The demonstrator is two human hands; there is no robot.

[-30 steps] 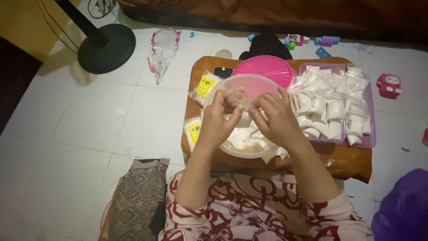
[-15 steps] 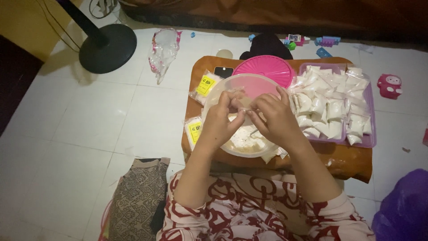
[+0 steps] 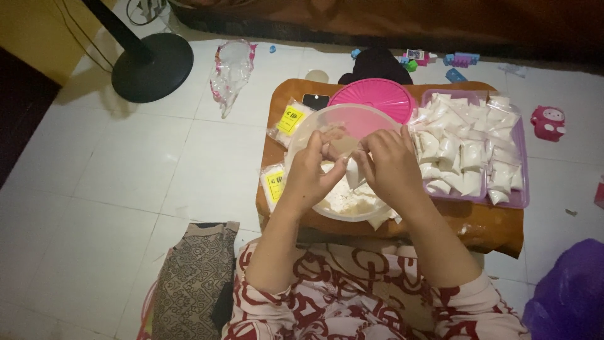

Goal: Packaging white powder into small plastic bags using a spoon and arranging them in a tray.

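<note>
A small clear plastic bag (image 3: 352,169) with white powder in it hangs between my two hands over a big clear bowl (image 3: 314,123) of white powder. My left hand (image 3: 309,171) pinches the bag's left side. My right hand (image 3: 390,165) grips its right side and top. The bowl stands on a low brown wooden table (image 3: 478,226). To the right of my hands lies a pale purple tray (image 3: 517,200) piled with several filled white bags.
A pink round lid (image 3: 377,96) lies behind the bowl. Packets with yellow labels (image 3: 290,119) lie at the table's left. On the white floor: a black fan base (image 3: 151,66), a crumpled plastic bag (image 3: 231,69), toys (image 3: 546,121), a folded cloth (image 3: 192,280), a purple bag (image 3: 569,296).
Both hands have shifted slightly on the small bag over the bowl; the fingers have closed tighter around it. Nothing else has moved.
</note>
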